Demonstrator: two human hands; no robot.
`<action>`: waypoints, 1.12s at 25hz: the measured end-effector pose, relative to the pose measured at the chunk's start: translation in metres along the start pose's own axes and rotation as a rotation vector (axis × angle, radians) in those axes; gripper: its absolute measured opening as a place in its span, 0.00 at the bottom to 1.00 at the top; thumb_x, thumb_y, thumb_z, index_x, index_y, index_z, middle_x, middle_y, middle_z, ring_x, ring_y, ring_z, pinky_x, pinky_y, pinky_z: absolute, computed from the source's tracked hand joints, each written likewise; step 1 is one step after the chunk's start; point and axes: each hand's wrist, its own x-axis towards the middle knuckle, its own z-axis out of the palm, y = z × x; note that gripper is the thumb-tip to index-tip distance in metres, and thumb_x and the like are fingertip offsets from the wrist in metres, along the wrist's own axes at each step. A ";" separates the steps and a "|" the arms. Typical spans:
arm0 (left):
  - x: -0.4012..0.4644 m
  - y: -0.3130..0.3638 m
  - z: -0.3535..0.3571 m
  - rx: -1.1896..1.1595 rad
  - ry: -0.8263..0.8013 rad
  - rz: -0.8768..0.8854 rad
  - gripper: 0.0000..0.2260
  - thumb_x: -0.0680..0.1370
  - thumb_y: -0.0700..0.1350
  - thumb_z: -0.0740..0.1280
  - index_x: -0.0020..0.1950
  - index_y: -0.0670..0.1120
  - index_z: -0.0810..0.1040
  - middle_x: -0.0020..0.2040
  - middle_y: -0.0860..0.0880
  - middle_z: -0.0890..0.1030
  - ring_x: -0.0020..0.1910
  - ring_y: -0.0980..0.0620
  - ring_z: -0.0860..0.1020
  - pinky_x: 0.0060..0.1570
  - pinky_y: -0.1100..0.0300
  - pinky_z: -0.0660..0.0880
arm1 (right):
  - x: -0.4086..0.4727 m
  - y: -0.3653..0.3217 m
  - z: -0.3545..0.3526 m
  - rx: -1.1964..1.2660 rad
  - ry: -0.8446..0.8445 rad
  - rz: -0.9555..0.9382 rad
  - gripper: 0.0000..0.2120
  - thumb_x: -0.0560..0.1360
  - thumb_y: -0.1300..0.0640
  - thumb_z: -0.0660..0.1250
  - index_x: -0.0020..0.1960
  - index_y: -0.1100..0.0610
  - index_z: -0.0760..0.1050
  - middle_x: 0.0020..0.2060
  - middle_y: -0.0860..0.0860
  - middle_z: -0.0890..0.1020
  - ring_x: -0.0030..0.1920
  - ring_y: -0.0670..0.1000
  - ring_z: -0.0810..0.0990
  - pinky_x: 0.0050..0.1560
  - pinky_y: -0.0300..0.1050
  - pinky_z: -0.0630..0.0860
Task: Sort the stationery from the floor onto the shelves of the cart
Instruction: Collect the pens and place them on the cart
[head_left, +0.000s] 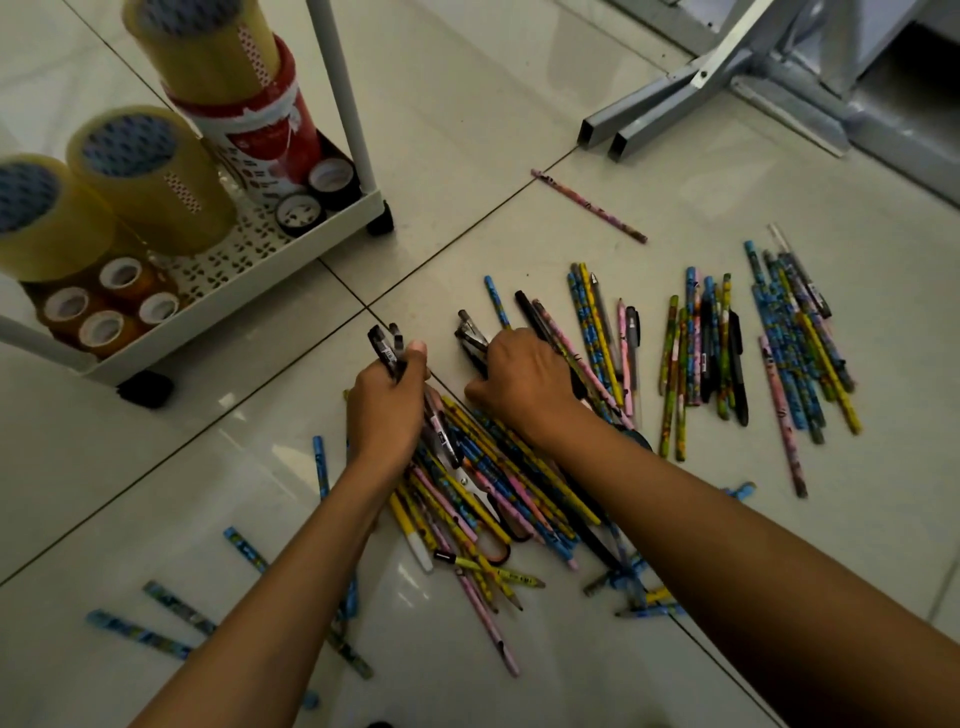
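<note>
We find the gathering step in hand. At centre frame the left hand (387, 400) has its fingers closed round a bundle of black pens (388, 349), lifted off the floor (467, 104). The right hand (522, 384) curls on more black pens (470, 338) beside the pencil pile (493, 493). The cart (249, 270), upper left, holds tape rolls (150, 176). We judge the next move calls for merging both handfuls and carrying them to a shelf.
</note>
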 end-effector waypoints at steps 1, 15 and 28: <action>0.000 -0.001 0.000 -0.016 -0.011 -0.001 0.20 0.81 0.56 0.57 0.35 0.47 0.76 0.31 0.46 0.81 0.32 0.48 0.80 0.41 0.57 0.76 | -0.002 -0.002 0.001 -0.010 0.012 -0.016 0.14 0.73 0.55 0.68 0.54 0.62 0.74 0.52 0.58 0.77 0.51 0.58 0.78 0.40 0.44 0.66; -0.005 -0.003 0.003 -0.152 -0.120 0.070 0.12 0.80 0.52 0.61 0.40 0.48 0.71 0.30 0.49 0.72 0.27 0.50 0.72 0.34 0.57 0.71 | 0.000 0.039 -0.029 0.550 -0.046 0.115 0.09 0.77 0.53 0.63 0.46 0.59 0.75 0.36 0.51 0.78 0.36 0.52 0.77 0.33 0.41 0.70; -0.023 0.008 0.069 0.397 -0.223 0.154 0.17 0.76 0.56 0.68 0.37 0.43 0.73 0.31 0.48 0.73 0.33 0.47 0.74 0.31 0.57 0.67 | -0.037 0.097 -0.055 1.368 0.138 0.497 0.08 0.76 0.54 0.64 0.42 0.57 0.78 0.31 0.50 0.77 0.23 0.45 0.70 0.26 0.40 0.67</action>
